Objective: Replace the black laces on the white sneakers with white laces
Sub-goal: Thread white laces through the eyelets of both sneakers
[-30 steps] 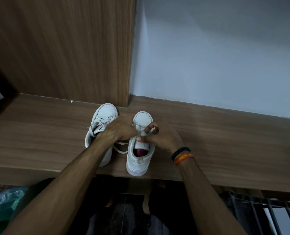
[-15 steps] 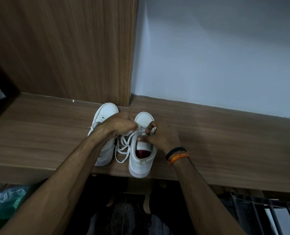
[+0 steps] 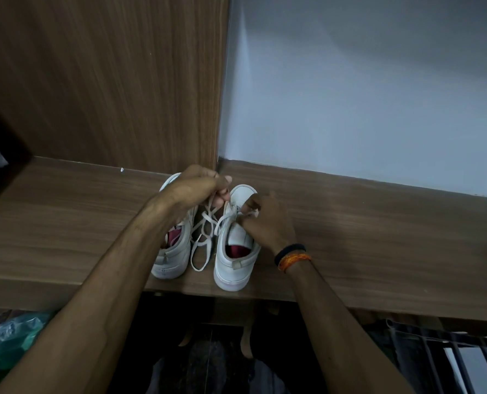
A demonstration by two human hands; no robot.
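Head view is showing two white sneakers standing side by side on a wooden shelf [image 3: 378, 245], heels toward the near edge and toes toward the back. The left sneaker [image 3: 175, 260] is sitting just beside the right sneaker [image 3: 235, 260], with a narrow gap between them. Both are showing a dark red lining at the opening.

A white lace [image 3: 205, 237] is running from the eyelets of the right sneaker, crossing the gap and hanging in loose loops between the two shoes, with one loop lying on the shelf close to the heels.

The left hand [image 3: 196, 189] is hovering above the toe of the left sneaker with its fingers curled, pinching a strand of the white lace and holding it up and to the left of the right sneaker. The right hand [image 3: 265, 220] is resting against the upper of the right sneaker near the eyelets, thumb and fingers closing on the lace there; the exact eyelet is hidden by the fingers. A black band and an orange thread band [image 3: 293, 255] are sitting on the right wrist.

Behind the shoes, a wood-grain panel [image 3: 108, 81] is meeting a pale wall [image 3: 364, 95] at a corner directly above the toes. A green plastic bag [image 3: 6, 345] is lying below the shelf at the lower left.
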